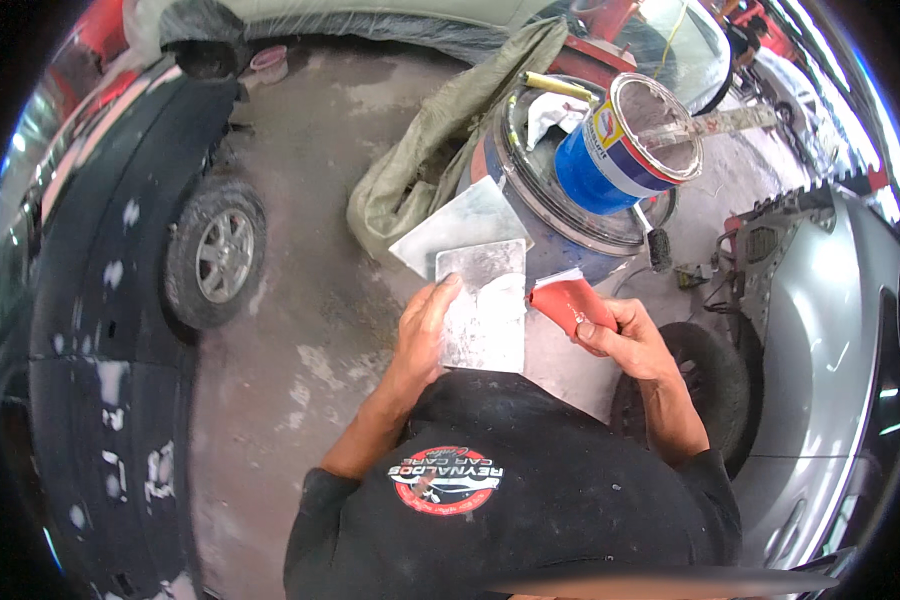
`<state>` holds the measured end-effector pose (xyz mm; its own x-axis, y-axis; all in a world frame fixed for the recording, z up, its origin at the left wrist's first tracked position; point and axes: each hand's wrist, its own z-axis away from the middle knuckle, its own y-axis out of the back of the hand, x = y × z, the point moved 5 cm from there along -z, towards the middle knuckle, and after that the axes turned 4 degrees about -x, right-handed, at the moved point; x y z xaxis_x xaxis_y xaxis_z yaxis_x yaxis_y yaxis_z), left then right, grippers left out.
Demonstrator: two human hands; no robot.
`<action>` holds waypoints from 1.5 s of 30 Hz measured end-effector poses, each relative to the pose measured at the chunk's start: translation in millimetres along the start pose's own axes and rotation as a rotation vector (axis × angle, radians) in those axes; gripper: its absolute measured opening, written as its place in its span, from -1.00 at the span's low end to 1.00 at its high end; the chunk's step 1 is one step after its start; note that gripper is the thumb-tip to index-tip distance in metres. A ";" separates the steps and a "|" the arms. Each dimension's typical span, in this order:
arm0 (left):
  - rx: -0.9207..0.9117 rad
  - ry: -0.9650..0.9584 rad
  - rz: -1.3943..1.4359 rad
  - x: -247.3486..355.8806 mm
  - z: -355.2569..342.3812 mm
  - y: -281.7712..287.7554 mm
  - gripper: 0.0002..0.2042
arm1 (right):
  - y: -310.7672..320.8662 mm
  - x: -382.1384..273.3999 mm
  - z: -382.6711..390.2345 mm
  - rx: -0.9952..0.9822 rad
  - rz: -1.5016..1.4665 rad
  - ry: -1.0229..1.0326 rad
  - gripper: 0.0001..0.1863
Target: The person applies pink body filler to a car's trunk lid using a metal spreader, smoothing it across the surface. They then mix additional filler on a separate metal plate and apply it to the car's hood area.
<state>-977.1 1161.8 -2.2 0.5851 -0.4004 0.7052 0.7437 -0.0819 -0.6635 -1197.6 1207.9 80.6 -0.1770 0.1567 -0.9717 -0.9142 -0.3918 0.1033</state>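
My left hand [422, 330] grips the left edge of a small rectangular mixing board [482, 315], smeared with white and grey paste. My right hand [625, 340] is closed on a red spreader [568, 300], its upper edge pale, held just right of the board. Behind the board a larger pale sheet [450, 228] lies at an angle. Beyond it, a blue paint can [600, 165] with a paste-crusted stick [745, 120] across its mouth stands on a drum lid [525, 160], beside a crumpled white cloth and a yellow roll [560, 85].
A dark car body [105, 370] with pale patches and a wheel [217, 255] line my left; a silver car [815, 330] and loose tire [710, 400] are close on my right. An olive cover [395, 190] lies beside the drum; another car under plastic [350, 25] stands ahead.
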 end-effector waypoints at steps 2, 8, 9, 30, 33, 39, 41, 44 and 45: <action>-0.100 0.019 -0.022 -8.4 -2.9 -2.9 -0.70 | 7.0 -10.0 2.3 -0.031 0.131 0.008 -0.68; -0.076 -0.050 -0.181 -20.5 -5.7 4.1 -0.74 | 25.4 -23.9 12.0 0.010 0.155 -0.226 -0.77; -0.047 -0.030 -0.201 -22.7 -5.1 5.8 -0.73 | 24.4 -28.2 10.6 -0.040 0.167 -0.198 -0.76; -0.238 0.036 -0.103 -28.4 -1.0 -23.6 -0.69 | 22.6 -33.8 -4.3 -0.121 0.119 -0.273 -0.69; -0.223 -0.043 -0.293 -24.5 -1.9 -25.2 -0.60 | 25.3 -33.2 -3.6 -0.067 0.268 -0.351 -0.68; -0.117 -0.096 -0.533 -14.4 6.4 -24.8 -0.57 | 23.4 -23.6 -10.2 -0.025 0.257 -0.349 -0.68; -0.099 -0.183 -0.511 -8.2 7.8 -26.7 -0.57 | 23.5 -21.1 -12.8 0.000 0.250 -0.313 -0.69; -0.176 -0.119 -0.448 -8.6 7.3 -29.9 -0.57 | 23.5 -19.2 -15.3 0.027 0.252 -0.293 -0.70; -0.176 -0.110 -0.462 -7.6 7.0 -29.7 -0.58 | 24.2 -18.6 -15.4 0.052 0.270 -0.310 -0.71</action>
<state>-1001.4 1173.7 13.9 0.2455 -0.1878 0.9510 0.8729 -0.3839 -0.3012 -1210.9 1181.5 97.9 -0.5069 0.3234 -0.7990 -0.8359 -0.4107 0.3641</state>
